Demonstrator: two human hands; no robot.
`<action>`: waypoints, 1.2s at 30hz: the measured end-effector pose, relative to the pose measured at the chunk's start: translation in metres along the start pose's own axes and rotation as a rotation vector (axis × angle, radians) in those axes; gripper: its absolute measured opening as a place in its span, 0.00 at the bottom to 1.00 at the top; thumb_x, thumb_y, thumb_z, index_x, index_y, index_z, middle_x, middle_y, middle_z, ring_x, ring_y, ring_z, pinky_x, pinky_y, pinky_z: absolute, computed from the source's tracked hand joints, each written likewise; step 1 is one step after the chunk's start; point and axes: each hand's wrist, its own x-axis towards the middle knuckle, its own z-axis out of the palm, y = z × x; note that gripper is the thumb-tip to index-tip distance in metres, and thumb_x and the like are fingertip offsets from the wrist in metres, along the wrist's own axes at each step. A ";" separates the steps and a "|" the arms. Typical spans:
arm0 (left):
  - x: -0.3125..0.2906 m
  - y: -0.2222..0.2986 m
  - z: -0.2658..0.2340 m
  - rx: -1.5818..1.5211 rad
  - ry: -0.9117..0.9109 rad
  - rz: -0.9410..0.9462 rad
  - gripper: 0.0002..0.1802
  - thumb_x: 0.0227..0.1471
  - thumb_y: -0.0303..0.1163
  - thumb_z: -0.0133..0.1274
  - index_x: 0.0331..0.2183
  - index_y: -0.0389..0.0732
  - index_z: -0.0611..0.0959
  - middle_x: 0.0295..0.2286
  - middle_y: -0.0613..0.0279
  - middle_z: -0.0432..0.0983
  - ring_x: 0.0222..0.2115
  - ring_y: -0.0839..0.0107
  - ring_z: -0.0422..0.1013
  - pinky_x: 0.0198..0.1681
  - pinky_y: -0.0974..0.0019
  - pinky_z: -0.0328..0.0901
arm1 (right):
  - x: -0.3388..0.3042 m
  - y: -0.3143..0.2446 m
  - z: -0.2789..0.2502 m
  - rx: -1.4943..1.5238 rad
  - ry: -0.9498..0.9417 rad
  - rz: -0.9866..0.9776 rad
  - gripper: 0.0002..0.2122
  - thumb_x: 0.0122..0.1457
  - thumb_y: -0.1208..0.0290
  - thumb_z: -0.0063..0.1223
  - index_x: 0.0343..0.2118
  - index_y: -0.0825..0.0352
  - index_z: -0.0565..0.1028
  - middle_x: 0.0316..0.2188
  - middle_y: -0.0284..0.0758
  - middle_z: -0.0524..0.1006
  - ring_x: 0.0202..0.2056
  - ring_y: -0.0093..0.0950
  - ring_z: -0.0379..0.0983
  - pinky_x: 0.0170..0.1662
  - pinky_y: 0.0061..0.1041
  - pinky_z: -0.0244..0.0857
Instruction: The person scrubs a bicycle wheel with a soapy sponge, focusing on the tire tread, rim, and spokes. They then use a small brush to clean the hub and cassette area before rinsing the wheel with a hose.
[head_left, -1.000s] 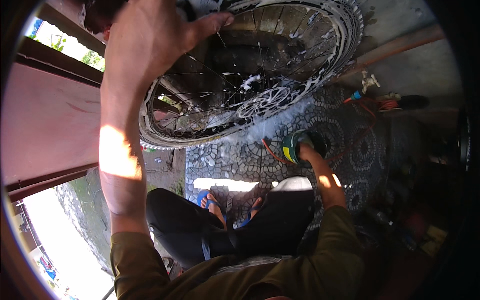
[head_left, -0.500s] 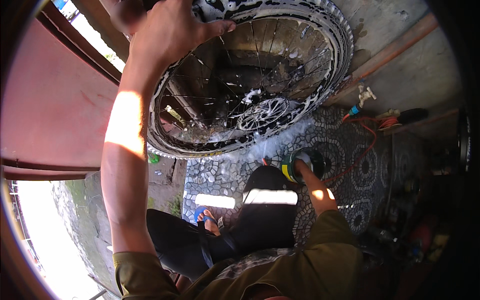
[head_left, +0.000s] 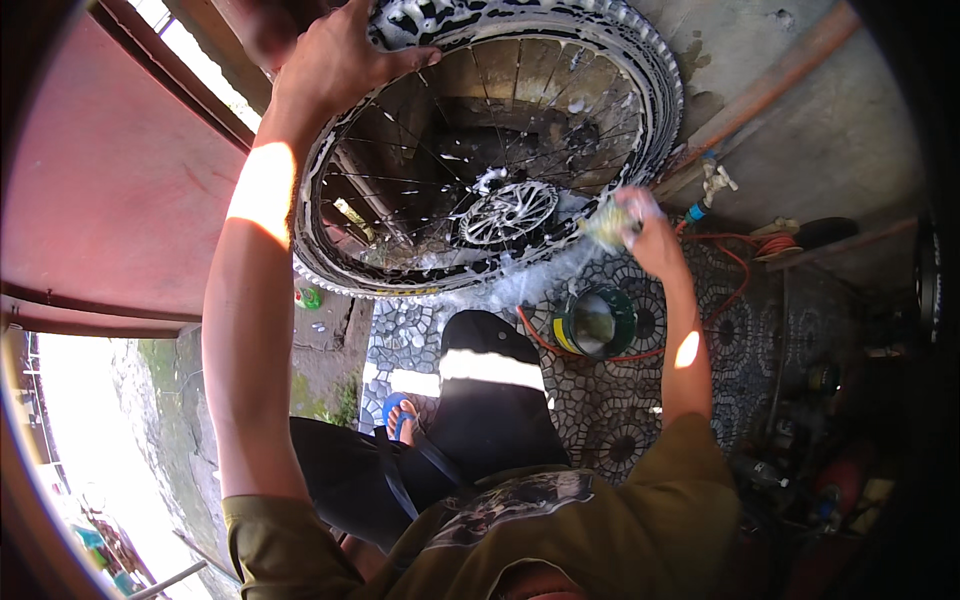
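Note:
A bicycle wheel, its tyre and rim covered in white suds, stands tilted before me. My left hand is closed round the tyre at its upper left, thumb toward the spokes; the fingertips are out of sight. In my right hand, smeared by motion, is a yellowish sponge at the tyre's lower right edge. The disc brake rotor shows at the hub, with foam on the hub beside it. Below my right hand, a dark green bucket holds cloudy, sudsy water.
Foam lies on the pebble-mosaic floor under the wheel. An orange hose runs from a wall tap around the bucket. A red panel stands on the left, a concrete wall on the right. Dark clutter fills the lower right.
My right hand has come up out of the bucket with the sponge and reached the tyre's lower right. The wheel and my left hand have shifted slightly left in view.

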 end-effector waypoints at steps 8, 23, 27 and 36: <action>-0.024 0.018 0.024 0.298 0.444 0.167 0.51 0.46 0.52 0.76 0.67 0.52 0.70 0.62 0.50 0.66 0.63 0.45 0.62 0.66 0.39 0.58 | 0.108 -0.062 0.067 0.067 -0.059 -0.290 0.13 0.63 0.70 0.65 0.49 0.66 0.79 0.50 0.44 0.83 0.51 0.46 0.80 0.54 0.40 0.73; -0.164 0.055 0.190 -0.412 -0.173 0.002 0.29 0.55 0.31 0.65 0.58 0.41 0.79 0.51 0.44 0.78 0.50 0.41 0.77 0.54 0.48 0.74 | 0.127 -0.079 0.056 -0.200 -0.451 -0.148 0.20 0.60 0.65 0.67 0.52 0.68 0.77 0.45 0.49 0.84 0.49 0.49 0.82 0.53 0.43 0.73; -0.156 0.050 0.196 -0.441 -0.257 -0.049 0.28 0.54 0.32 0.66 0.55 0.38 0.80 0.51 0.41 0.78 0.50 0.40 0.77 0.54 0.48 0.74 | 0.107 -0.085 0.060 -0.142 -0.385 -0.175 0.17 0.58 0.71 0.67 0.47 0.63 0.71 0.43 0.45 0.83 0.46 0.50 0.81 0.50 0.45 0.73; -0.154 0.038 0.208 -0.655 -0.278 -0.250 0.24 0.52 0.32 0.68 0.50 0.37 0.82 0.37 0.38 0.85 0.41 0.39 0.82 0.47 0.46 0.75 | 0.102 -0.062 0.087 0.116 -0.396 -0.231 0.18 0.58 0.73 0.63 0.51 0.61 0.75 0.49 0.42 0.82 0.52 0.47 0.78 0.57 0.42 0.71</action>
